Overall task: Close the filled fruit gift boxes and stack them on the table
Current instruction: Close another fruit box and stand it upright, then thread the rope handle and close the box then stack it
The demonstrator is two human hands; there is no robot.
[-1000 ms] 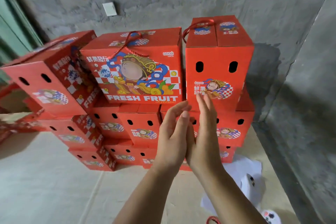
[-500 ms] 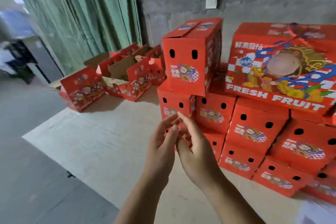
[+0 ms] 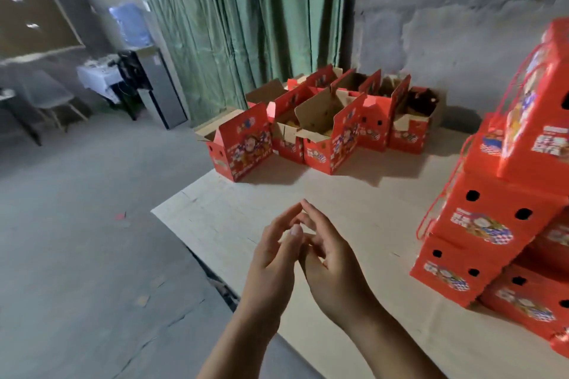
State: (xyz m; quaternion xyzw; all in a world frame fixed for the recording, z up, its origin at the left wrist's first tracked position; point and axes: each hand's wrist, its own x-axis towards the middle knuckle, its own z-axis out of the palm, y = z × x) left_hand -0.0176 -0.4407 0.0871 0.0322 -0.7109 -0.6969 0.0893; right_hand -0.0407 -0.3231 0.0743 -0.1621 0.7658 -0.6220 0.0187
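Hands empty over the table (image 3: 354, 206) — boxes on both sides.
My left hand (image 3: 274, 258) and right hand (image 3: 329, 264) touch fingertips, loosely open; open boxes (image 3: 320, 129) row runs along the far edge, flaps up; closed stack (image 3: 505, 224) rises at right.

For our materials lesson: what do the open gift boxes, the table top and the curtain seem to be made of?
Open gift boxes: likely corrugated cardboard, printed red outside, bare brown inside the flaps. Table top: probably pale unfinished board, matte. Curtain: green cloth, hanging in soft folds.
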